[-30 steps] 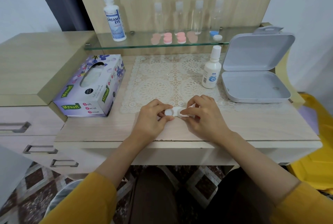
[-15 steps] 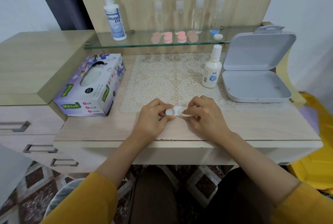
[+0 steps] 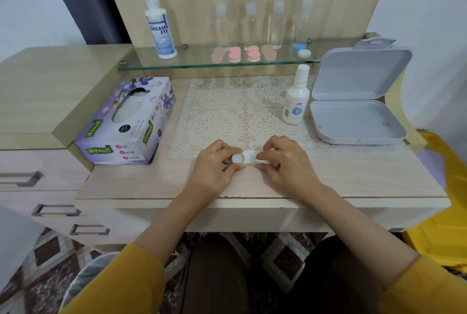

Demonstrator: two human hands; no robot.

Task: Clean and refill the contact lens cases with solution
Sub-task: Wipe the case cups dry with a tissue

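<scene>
The left hand (image 3: 214,165) pinches the white lens case (image 3: 243,157). Just right of it, the right hand (image 3: 290,164) grips the other end.

Head cam, wide-angle, fwd-down, close over desk (image 3: 353,177)

The left hand (image 3: 214,165) and right hand (image 3: 288,162) pinch a white lens case (image 3: 243,158).
</scene>
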